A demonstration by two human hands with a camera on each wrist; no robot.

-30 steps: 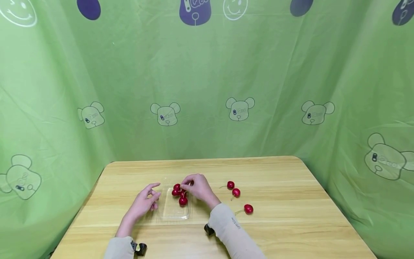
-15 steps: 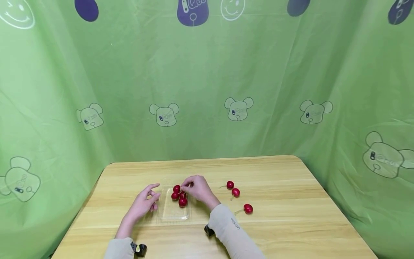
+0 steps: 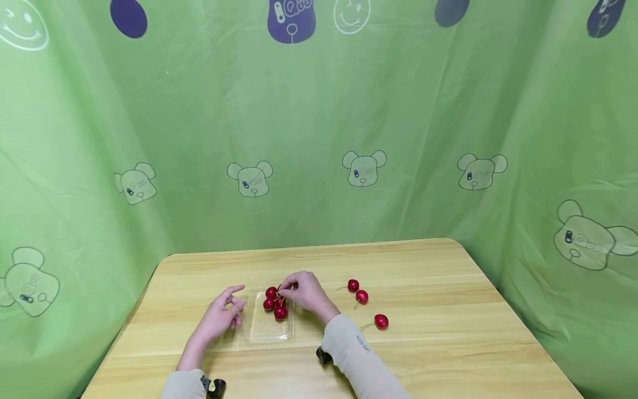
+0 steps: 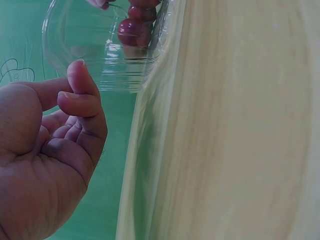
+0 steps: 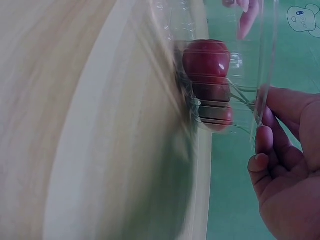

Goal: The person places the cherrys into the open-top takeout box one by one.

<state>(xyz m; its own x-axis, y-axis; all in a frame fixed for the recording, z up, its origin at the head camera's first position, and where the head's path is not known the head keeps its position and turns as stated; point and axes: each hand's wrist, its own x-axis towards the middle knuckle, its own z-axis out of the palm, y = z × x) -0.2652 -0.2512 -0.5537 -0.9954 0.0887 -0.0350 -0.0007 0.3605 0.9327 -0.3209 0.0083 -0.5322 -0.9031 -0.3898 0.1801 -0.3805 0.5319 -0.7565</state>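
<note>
On the wooden desk (image 3: 448, 332), toward its near left, the left hand (image 3: 219, 316) rests with fingers loosely curled and holding nothing, its fingertips just beside the left wall of a clear plastic tray (image 3: 264, 332). That tray looks thin and light, likely to slide or flex if nudged, so it is best steadied at its rim. At its far end lies a cluster of red cherries (image 3: 275, 302), some touching one another. The right hand (image 3: 305, 291) hovers over that far end, thumb and forefinger pinched together at a thin stem among the cherries; whether the stem is truly gripped is too small to tell. The cherries look small, smooth and easily bruised, so the stem is the safer hold. Right of the tray, apart from it, three loose cherries (image 3: 361, 296) lie on the desk; nothing blocks the way to them.
</note>
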